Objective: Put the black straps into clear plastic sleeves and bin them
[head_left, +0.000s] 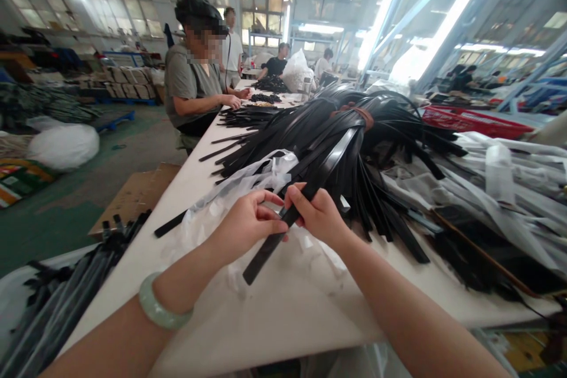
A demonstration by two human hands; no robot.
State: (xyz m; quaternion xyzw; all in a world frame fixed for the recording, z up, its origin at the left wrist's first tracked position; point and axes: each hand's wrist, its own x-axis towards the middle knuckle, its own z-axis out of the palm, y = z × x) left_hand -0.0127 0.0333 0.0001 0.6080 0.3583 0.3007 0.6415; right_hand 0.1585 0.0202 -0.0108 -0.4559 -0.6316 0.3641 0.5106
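Observation:
A flat black strap point(266, 255) runs slantwise between my hands, its near end pointing down toward the table. My left hand point(250, 221) pinches it between thumb and fingers. Just above, my right hand point(319, 212) is closed around the same strap. The strap's far part reaches up toward a large bundle of black straps point(305, 136), bound with a brown tie point(364, 117). Crumpled clear plastic wrap point(266, 174) lies under and behind my hands. One loose black strap end point(170, 224) sticks out from the plastic at the left.
The pale table point(266, 325) has its left edge beside a cardboard box point(137, 195). Plastic-wrapped black straps point(84, 289) stand low at the left. White wrapped strips point(500, 177) and a dark flat item point(491, 242) lie at the right. A co-worker point(195, 77) works at the table's far left.

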